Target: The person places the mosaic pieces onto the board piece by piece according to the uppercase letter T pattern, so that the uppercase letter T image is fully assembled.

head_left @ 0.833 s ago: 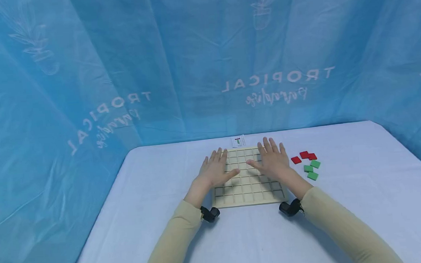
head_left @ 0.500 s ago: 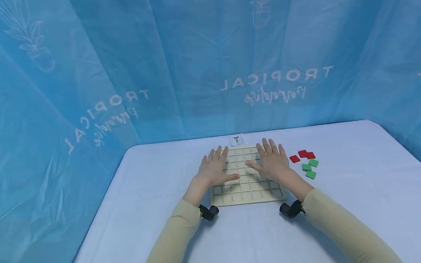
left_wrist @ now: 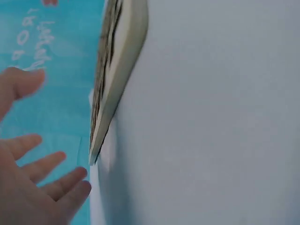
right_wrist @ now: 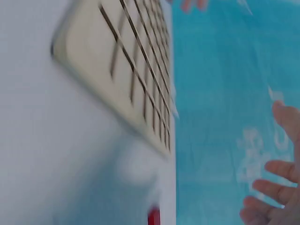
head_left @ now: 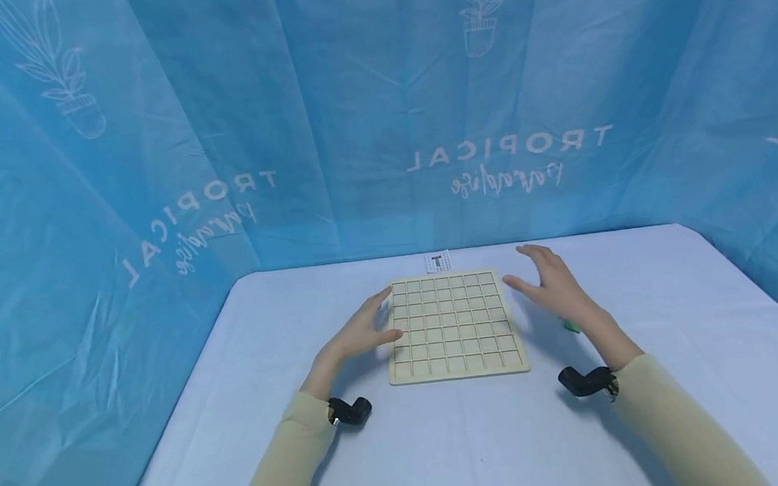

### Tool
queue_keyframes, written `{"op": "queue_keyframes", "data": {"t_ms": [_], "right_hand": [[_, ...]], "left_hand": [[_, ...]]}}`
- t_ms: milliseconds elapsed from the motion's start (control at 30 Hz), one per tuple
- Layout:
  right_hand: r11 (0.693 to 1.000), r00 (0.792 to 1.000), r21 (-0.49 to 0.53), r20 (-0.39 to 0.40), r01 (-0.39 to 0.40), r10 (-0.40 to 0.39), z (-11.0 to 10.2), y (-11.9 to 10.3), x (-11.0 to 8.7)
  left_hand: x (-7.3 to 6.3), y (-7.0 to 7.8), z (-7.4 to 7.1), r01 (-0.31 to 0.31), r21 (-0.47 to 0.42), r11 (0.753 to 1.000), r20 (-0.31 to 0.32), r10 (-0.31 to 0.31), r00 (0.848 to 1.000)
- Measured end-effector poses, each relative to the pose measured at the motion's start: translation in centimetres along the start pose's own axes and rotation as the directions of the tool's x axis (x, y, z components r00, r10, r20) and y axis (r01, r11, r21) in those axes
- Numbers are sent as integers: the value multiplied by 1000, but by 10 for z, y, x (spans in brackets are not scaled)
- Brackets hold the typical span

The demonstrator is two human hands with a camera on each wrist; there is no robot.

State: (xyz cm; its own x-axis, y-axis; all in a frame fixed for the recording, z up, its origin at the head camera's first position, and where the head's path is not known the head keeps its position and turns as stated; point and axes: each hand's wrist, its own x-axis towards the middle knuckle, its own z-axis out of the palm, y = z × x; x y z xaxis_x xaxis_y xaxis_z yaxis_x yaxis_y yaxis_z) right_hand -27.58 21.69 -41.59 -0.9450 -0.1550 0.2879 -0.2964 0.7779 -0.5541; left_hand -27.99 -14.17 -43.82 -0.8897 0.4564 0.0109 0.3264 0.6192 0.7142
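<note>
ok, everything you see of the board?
The board is pale and wood-like, with a plain rim, rounded corners and thin lines dividing it into empty squares. It lies flat on the white table, between the left hand and the right hand. The right is apart; whether the left touches it is unclear.

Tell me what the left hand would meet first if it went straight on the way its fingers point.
Probably the gridded board, near its far left corner, where the left hand points. Height is hard to judge; it might pass over toward the blue backdrop instead.
</note>
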Motion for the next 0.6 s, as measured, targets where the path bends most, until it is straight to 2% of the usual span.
{"op": "queue_keyframes", "data": {"t_ms": [67, 133, 267, 333, 400, 467, 600], "right_hand": [[998, 998, 60, -42, -33, 36, -9, 22, -1], [994, 993, 94, -97, -62, 71, -12, 55, 0], [988, 970, 111, -208, -103, 125, -5, 131, 5], [986, 966, 122, -219, -114, 139, -3, 156, 4], [980, 962, 142, -212, -141, 169, -3, 166, 0], [975, 964, 149, -182, -167, 193, -5, 165, -8], [965, 974, 186, -103, -182, 204, -17, 139, -22]], "left_hand": [[-2, -8, 2, 4, -37, 999, -14, -4, 1000], [-4, -14, 6, -2, -64, 998, -27, 1, 1000], [-7, -21, 12, -13, -75, 997, -55, 9, 998], [-8, -24, 15, -18, -77, 997, -62, 14, 998], [-9, -26, 17, -15, -72, 997, -66, 10, 998], [-10, -27, 19, -15, -66, 998, -69, 11, 998], [-11, -28, 21, -9, -53, 999, -74, 5, 997]]}}
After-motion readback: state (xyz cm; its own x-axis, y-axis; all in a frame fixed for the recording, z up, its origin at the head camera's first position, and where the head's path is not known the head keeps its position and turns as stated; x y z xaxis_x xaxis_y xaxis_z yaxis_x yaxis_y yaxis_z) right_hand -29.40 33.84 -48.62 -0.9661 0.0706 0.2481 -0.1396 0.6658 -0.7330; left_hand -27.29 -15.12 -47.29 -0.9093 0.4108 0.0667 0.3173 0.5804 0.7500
